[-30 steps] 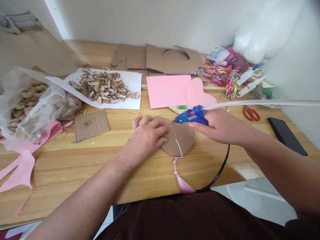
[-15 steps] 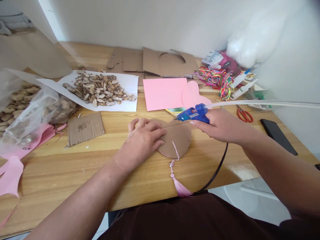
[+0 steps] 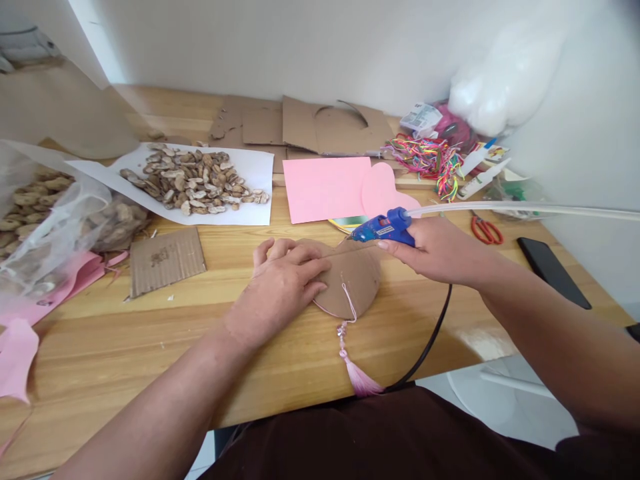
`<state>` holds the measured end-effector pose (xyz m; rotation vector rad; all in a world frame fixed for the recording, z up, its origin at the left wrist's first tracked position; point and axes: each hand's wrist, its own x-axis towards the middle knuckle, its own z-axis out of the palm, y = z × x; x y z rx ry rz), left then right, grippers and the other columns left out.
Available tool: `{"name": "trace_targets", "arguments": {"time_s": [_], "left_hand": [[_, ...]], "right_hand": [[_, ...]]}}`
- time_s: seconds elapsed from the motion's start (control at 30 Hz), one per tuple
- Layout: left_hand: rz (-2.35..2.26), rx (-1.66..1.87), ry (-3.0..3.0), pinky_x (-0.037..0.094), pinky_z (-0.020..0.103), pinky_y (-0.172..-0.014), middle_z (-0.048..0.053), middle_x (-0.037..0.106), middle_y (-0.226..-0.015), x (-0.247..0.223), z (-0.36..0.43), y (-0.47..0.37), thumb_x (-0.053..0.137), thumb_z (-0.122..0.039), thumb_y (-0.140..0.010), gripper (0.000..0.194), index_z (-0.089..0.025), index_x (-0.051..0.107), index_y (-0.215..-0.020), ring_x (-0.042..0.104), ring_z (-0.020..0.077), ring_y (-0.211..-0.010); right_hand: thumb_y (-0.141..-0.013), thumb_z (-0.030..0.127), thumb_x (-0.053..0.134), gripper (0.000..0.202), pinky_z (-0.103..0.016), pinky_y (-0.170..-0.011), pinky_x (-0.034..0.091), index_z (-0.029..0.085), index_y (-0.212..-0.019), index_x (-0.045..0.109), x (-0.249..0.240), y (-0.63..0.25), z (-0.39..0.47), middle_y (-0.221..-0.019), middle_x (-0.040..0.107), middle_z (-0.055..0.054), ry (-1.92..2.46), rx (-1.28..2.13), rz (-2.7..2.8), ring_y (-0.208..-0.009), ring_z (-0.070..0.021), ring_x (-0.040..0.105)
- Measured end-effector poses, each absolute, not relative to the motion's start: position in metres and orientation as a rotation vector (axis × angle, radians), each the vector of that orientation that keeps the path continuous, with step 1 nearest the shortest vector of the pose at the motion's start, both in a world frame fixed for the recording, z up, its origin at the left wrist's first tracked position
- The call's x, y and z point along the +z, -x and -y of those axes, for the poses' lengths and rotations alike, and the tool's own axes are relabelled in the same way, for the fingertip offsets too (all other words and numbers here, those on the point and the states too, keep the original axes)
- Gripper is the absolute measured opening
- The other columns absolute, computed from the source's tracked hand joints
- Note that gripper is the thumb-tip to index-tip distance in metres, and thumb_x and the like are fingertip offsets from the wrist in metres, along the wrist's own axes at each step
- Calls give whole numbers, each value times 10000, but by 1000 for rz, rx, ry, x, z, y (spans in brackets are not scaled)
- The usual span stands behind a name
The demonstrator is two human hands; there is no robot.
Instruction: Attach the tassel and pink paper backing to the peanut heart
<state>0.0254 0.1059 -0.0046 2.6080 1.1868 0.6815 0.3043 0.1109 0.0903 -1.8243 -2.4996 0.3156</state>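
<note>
On wooden counter (image 3: 115,347) near pink paper (image 3: 325,190), spreading left hand (image 3: 280,287) over brown cardboard heart (image 3: 363,283), gripping blue glue gun (image 3: 386,228) in right hand (image 3: 436,253).

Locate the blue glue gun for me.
In the head view, the blue glue gun is just right of centre, in the right hand, by the upper edge of the cardboard piece under the left hand.

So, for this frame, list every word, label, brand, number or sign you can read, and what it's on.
None can be read.
Blue glue gun: pale sticker, too small.
Loose cardboard piece: dark printed mark, blurred.
White packet at the back right: faint print, too small and blurred.
</note>
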Motion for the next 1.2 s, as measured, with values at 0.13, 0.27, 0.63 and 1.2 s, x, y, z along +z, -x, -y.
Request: {"name": "trace_targets", "arguments": {"time_s": [0.13, 0.27, 0.63, 1.2], "left_hand": [[-1198, 663, -2592, 319, 577, -1086, 5, 746, -1246, -4, -105, -26, 735, -334, -924, 234, -356, 761, -1156, 556, 308, -1180], [-1203, 645, -2573, 311, 588, -1087, 11, 746, -1253, -2, -105, -26, 728, -321, -928, 226, -352, 765, -1149, 553, 312, -1190], [-1225, 611, -2531, 305, 588, -1105, 23, 745, -1259, 2, -105, -27, 730, -317, -923, 237, -354, 775, -1153, 552, 315, -1205], [-1216, 619, -2578, 299, 560, -1103, 8, 741, -1270, -1, -105, -25, 710, -332, -940, 225, -366, 760, -1157, 560, 297, -1179]], "right_hand": [[-965, 513, 477, 370, -345, -618, 361, 243, -718, 532, 92, -307, -112, -545, 500, -4, 1878, 302, 2485, -615, -211, 548], [-973, 526, 475, 393, -348, -624, 376, 242, -708, 536, 93, -307, -112, -571, 528, -16, 1903, 362, 2471, -630, -215, 566], [-968, 560, 473, 416, -349, -619, 378, 243, -721, 582, 91, -315, -115, -559, 545, -30, 1958, 311, 2422, -670, -251, 605], [-924, 569, 470, 463, -329, -590, 353, 240, -600, 444, 94, -322, -109, -551, 591, -35, 2143, 397, 2319, -594, -206, 571]]}}
